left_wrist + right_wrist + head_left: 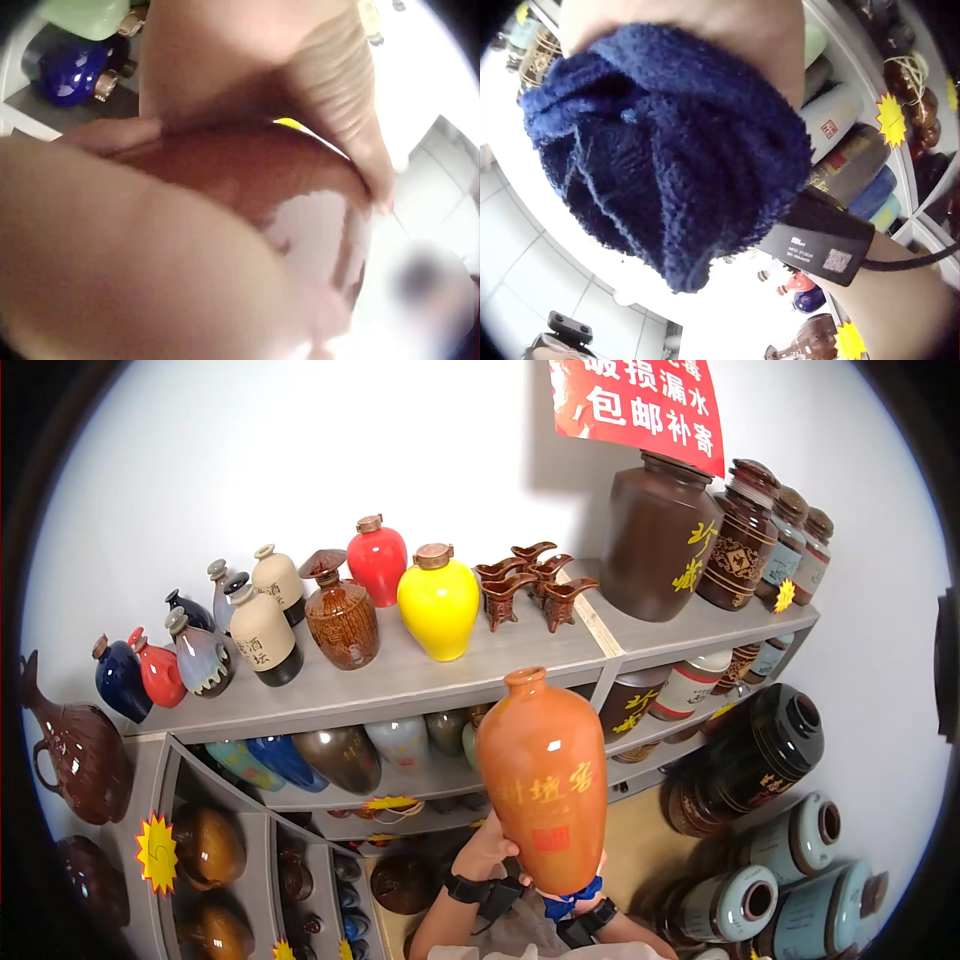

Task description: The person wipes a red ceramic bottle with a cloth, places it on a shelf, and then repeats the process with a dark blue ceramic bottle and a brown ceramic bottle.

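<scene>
In the head view an orange-brown glazed wine bottle (545,790) with gold characters and a red seal is held up, its mouth upward. My left hand (487,850) grips its lower side; in the left wrist view fingers wrap round the shiny brown glaze (225,165). My right hand (682,19) is mostly hidden behind the bottle in the head view. It holds a bunched dark blue fuzzy cloth (675,142), which shows as a blue bit (575,900) at the bottle's base.
Ahead, a grey shelf (400,700) carries small bottles, a yellow jar (440,605), a red jar (377,560) and several brown footed cups (540,585). A large brown jar (655,540) stands at the right. Big jars (730,900) stand low on the right.
</scene>
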The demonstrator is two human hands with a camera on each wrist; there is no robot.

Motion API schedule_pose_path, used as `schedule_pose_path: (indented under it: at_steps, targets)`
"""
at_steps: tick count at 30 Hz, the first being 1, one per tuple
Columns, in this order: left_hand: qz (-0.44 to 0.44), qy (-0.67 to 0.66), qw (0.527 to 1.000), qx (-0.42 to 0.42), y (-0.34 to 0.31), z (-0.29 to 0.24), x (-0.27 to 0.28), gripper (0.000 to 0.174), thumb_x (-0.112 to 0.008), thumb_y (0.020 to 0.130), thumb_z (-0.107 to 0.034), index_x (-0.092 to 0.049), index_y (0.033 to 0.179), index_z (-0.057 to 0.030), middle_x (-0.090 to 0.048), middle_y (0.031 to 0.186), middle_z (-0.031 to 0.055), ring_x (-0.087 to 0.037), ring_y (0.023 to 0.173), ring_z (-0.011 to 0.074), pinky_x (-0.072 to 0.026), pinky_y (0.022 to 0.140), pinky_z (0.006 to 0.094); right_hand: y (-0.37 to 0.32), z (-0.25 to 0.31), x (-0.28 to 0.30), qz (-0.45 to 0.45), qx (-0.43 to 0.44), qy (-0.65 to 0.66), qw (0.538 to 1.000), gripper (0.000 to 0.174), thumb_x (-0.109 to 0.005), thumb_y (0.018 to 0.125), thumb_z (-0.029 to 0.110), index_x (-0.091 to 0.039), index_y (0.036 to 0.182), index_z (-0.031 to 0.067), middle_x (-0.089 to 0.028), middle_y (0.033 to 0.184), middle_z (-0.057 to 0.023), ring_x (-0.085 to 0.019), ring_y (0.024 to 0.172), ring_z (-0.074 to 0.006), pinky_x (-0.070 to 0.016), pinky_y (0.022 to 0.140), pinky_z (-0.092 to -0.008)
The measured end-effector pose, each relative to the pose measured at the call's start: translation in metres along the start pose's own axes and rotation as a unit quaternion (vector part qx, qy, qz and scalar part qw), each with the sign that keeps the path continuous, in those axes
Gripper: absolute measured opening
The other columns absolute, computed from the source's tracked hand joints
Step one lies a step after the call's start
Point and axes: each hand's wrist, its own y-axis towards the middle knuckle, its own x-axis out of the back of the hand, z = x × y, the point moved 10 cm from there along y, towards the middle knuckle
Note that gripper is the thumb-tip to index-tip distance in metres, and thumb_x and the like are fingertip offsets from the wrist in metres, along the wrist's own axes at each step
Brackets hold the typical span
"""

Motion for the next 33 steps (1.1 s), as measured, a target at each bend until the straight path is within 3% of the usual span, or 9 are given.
schedule_pose_path:
  at_steps: [4,7,10,13,16,19,23,29,33]
  targets:
    - [0.029,-0.082,0.996,0.006,0.018,0.005,-0.005,0.105,-0.085,0.061,-0.024,-0.022,0.142,-0.0048,-0.035,0.141,0.0061,-0.036,0.126,0.0167,-0.0344,0.101,0.0354,-0.001,0.012,-0.001,-0.003,0.001,-0.010,1.000,0.076,-0.050,0.081,0.054,-0.034,0.137,0.0062,-0.048,0.126,-0.0146,-0.049,0.104,-0.0280,-0.0444,0.083,-0.0398]
    - [0.019,-0.188,0.980,0.066,0.018,0.016,0.008,0.108,-0.086,0.059,-0.023,-0.020,0.144,-0.0052,-0.035,0.141,0.0049,-0.035,0.129,0.0167,-0.0321,0.102,0.0340,0.004,0.023,0.001,0.000,-0.005,-0.018,1.000,0.075,-0.049,0.081,0.055,-0.035,0.137,0.0062,-0.048,0.125,-0.0149,-0.050,0.103,-0.0284,-0.0448,0.081,-0.0398]
    - [-0.008,-0.015,0.997,0.079,0.026,0.015,0.020,0.115,-0.089,0.055,-0.030,-0.021,0.144,-0.0058,-0.039,0.139,0.0041,-0.037,0.128,0.0172,-0.0308,0.103,0.0339,0.012,0.034,-0.003,0.003,-0.018,-0.027,0.999,0.076,-0.048,0.081,0.057,-0.035,0.136,0.0063,-0.049,0.123,-0.0152,-0.050,0.101,-0.0287,-0.0452,0.079,-0.0398]
    - [-0.001,0.017,0.999,0.038,0.045,0.040,0.051,0.118,-0.090,0.051,-0.036,-0.023,0.144,-0.0054,-0.041,0.139,0.0047,-0.038,0.127,0.0191,-0.0310,0.104,0.0346,0.020,0.047,-0.008,0.003,-0.029,-0.037,0.999,0.076,-0.047,0.081,0.058,-0.036,0.136,0.0063,-0.050,0.122,-0.0155,-0.051,0.099,-0.0291,-0.0456,0.078,-0.0398]
    - [-0.014,-0.060,0.997,0.045,0.061,0.063,0.066,0.116,-0.089,0.050,-0.040,-0.028,0.142,-0.0047,-0.040,0.140,0.0060,-0.040,0.126,0.0203,-0.0340,0.103,0.0359,0.027,0.058,-0.013,0.005,-0.031,-0.044,0.999,0.076,-0.046,0.082,0.059,-0.037,0.135,0.0064,-0.050,0.121,-0.0159,-0.051,0.097,-0.0294,-0.0460,0.076,-0.0398]
    - [0.017,-0.219,0.975,0.034,0.064,0.047,0.050,0.112,-0.088,0.051,-0.044,-0.032,0.140,-0.0042,-0.044,0.138,0.0076,-0.045,0.123,0.0213,-0.0386,0.099,0.0371,0.029,0.063,-0.017,0.003,-0.031,-0.048,0.998,0.076,-0.045,0.082,0.061,-0.038,0.135,0.0064,-0.051,0.119,-0.0162,-0.052,0.095,-0.0298,-0.0464,0.074,-0.0398]
    - [-0.014,-0.156,0.987,0.046,0.067,0.079,0.084,0.102,-0.085,0.056,-0.049,-0.039,0.135,-0.0042,-0.051,0.131,0.0084,-0.051,0.117,0.0221,-0.0430,0.094,0.0376,0.027,0.061,-0.017,-0.008,-0.031,-0.054,0.998,0.077,-0.043,0.082,0.063,-0.039,0.134,0.0065,-0.052,0.118,-0.0166,-0.052,0.093,-0.0303,-0.0469,0.072,-0.0398]
    - [-0.038,-0.157,0.987,0.020,0.062,0.086,0.074,0.090,-0.080,0.059,-0.056,-0.050,0.126,-0.0047,-0.059,0.120,0.0062,-0.055,0.111,0.0190,-0.0445,0.091,0.0344,0.020,0.056,-0.020,-0.020,-0.028,-0.063,0.997,0.078,-0.041,0.082,0.066,-0.040,0.133,0.0066,-0.053,0.115,-0.0173,-0.053,0.089,-0.0310,-0.0478,0.068,-0.0397]
    - [0.006,-0.168,0.986,-0.006,0.064,0.080,0.057,0.090,-0.077,0.058,-0.061,-0.052,0.122,-0.0031,-0.062,0.111,0.0050,-0.060,0.098,0.0151,-0.0497,0.078,0.0306,0.016,0.056,-0.025,-0.029,-0.020,-0.070,0.997,0.079,-0.040,0.082,0.068,-0.042,0.132,0.0066,-0.054,0.113,-0.0177,-0.054,0.087,-0.0314,-0.0483,0.066,-0.0397]
